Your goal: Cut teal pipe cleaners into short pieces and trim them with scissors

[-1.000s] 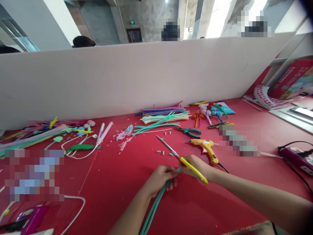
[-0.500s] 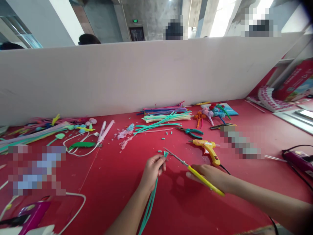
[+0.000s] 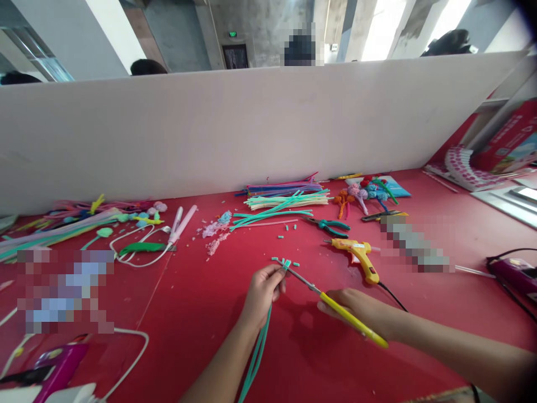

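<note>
My left hand point(image 3: 265, 291) pinches a small bunch of teal pipe cleaners point(image 3: 259, 350), whose short ends stick up past the fingertips and whose long tails hang toward the table's near edge. In my right hand point(image 3: 356, 308) are scissors with yellow handles point(image 3: 354, 319). Their metal blades reach left to the bunch's tips, right at my left fingertips. Just beyond the blades a short teal cut piece point(image 3: 296, 265) lies on the red table. Farther back rest a few more such snippets point(image 3: 281, 237).
A yellow glue gun point(image 3: 356, 254) and teal-handled pliers point(image 3: 331, 226) lie to the right. Behind them are pipe-cleaner bundles point(image 3: 289, 201) and small fuzzy figures point(image 3: 356, 193). A pink curling-iron-like tool point(image 3: 182, 225) with a white cord is at left. A white partition point(image 3: 251, 129) closes off the back.
The scissors have moved left onto the tips of the teal bunch. A short teal piece now lies to the right of the tips. My left hand has barely moved.
</note>
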`<state>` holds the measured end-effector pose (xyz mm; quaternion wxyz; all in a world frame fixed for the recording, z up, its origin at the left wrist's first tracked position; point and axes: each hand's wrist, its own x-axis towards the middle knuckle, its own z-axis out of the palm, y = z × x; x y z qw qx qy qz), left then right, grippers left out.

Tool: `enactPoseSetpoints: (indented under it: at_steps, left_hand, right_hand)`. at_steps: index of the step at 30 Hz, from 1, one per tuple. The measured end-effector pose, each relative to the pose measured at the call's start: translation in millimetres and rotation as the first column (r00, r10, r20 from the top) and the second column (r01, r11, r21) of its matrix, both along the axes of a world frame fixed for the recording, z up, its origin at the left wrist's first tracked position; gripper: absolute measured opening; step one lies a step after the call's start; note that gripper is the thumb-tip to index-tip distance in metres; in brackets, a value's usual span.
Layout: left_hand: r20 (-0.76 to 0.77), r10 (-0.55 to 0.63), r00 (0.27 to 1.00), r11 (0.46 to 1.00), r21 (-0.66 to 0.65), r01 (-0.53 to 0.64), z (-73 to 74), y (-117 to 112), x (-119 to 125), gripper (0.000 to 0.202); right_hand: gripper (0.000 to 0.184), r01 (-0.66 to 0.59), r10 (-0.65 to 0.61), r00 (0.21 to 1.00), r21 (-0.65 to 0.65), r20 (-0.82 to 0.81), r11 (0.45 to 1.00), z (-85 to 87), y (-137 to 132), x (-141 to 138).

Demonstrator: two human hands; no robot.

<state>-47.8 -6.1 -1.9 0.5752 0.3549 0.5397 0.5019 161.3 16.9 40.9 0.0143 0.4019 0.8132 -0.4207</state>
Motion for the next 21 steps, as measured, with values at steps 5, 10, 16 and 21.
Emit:
enactPoseSetpoints:
  at_steps: [5, 10, 16, 21]
  left_hand:
    - [-0.007, 0.009, 1.000, 1.000, 0.002, -0.009, -1.2, -0.8, 0.5, 0.023]
    - [-0.001, 0.009, 1.000, 1.000, -0.003, -0.009, -1.8, -0.9, 1.0, 0.023]
    - [0.036, -0.020, 0.999, 1.000, -0.014, 0.021, -1.7, 0.7, 1.5, 0.020]
    - [0.068, -0.024, 0.997, 0.999, -0.037, 0.026, -6.1, 1.8, 2.5, 0.018]
  right_hand:
    - [0.042, 0.020, -0.019, 1.000, -0.025, 0.020, 0.999, -3.3, -0.2, -1.8]
    - [0.044, 0.072, -0.068, 0.996, -0.060, 0.059, 0.996, -3.7, 0.1, -3.6]
    - [0.043, -0.016, 0.015, 1.000, -0.139, -0.008, 0.990, -3.8, 3.6, 0.7]
    - [0.043, -0.061, 0.060, 0.998, -0.059, -0.013, 0.996, 4.7, 7.4, -2.2]
